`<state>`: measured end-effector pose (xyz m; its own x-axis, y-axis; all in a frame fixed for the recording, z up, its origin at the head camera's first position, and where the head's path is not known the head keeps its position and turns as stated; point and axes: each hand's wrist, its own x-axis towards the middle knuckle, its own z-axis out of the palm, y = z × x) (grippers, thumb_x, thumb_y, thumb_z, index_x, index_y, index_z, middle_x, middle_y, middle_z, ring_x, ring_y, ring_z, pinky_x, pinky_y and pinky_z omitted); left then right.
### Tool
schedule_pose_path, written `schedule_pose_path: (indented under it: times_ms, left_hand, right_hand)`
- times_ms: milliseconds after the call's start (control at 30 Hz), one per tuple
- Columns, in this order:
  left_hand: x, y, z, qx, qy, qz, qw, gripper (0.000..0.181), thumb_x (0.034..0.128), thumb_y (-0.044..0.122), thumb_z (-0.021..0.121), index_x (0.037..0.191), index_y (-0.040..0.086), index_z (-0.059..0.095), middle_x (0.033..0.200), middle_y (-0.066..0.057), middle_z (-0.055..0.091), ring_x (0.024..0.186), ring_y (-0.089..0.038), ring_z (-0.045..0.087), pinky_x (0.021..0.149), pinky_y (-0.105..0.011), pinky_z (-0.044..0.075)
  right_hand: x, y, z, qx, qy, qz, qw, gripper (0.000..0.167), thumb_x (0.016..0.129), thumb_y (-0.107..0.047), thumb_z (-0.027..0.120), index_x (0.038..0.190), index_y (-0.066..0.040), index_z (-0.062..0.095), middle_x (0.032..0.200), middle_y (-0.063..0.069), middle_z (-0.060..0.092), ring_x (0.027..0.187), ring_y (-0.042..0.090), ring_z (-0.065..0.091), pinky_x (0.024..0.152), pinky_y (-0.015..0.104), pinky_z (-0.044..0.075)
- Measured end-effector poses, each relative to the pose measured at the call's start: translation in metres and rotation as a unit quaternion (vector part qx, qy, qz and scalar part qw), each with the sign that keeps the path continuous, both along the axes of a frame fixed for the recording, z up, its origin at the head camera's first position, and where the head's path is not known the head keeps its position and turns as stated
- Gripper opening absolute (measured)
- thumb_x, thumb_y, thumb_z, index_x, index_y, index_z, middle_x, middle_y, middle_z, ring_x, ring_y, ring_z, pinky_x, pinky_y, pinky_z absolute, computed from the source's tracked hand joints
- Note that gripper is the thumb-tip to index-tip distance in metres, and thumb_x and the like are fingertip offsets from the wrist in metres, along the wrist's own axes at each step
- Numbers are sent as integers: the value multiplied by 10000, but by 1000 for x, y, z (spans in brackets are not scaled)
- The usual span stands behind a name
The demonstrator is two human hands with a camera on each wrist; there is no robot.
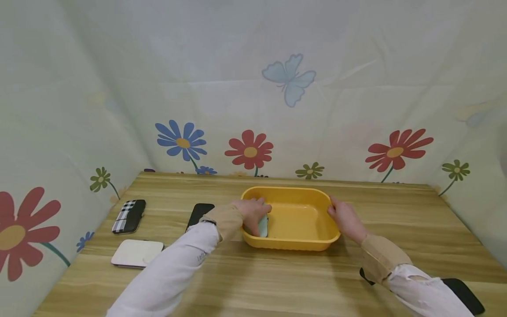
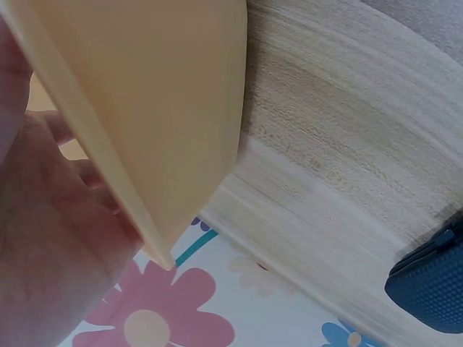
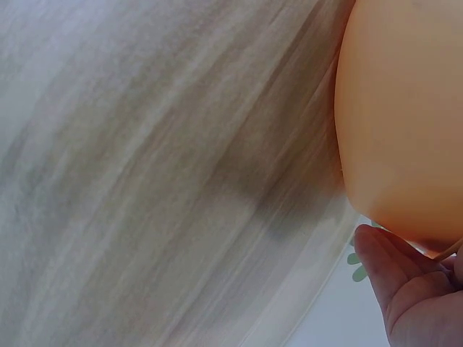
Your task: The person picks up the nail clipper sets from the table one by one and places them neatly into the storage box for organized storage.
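Observation:
A yellow plastic basin with rounded corners stands on the wooden table. My left hand reaches over its left rim and grips a pale blue-green flat case inside, mostly hidden under the palm. From the left wrist, the basin's outer wall hides most of the fingers of that hand. At the opposite end my right hand pinches the basin's right rim. In the right wrist view, this hand has its thumb and fingers at the rim.
Left of the basin lie a black flat case, a black case with a plaid panel and a white rounded case. Dark flat objects show beside the right forearm. A flower-printed cloth hangs behind the table.

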<state>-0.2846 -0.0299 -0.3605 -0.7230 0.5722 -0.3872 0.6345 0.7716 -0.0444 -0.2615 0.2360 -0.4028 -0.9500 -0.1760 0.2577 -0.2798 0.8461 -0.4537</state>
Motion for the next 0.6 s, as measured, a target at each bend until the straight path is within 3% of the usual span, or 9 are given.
schedule_pose_path:
  times_ms: [267, 600]
  left_hand:
    - [-7, 2, -5, -29, -137, 98, 9999, 684, 625, 423, 733, 1203, 207, 437, 1133, -24, 425, 919, -160, 471, 722, -279, 440]
    - [-3, 0, -3, 1, -191, 59, 9998, 694, 670, 381, 719, 1265, 193, 414, 1193, -31, 419, 983, -153, 476, 791, -265, 429]
  right_hand:
    - [-1, 0, 0, 17, -61, -28, 10000, 294, 855, -1, 447, 1103, 153, 482, 750, 201, 573, 585, 211, 490, 541, 330, 440]
    - [2, -2, 2, 70, 189, 47, 9998, 329, 845, 21, 441, 1125, 192, 463, 737, 223, 580, 522, 176, 444, 487, 278, 389]
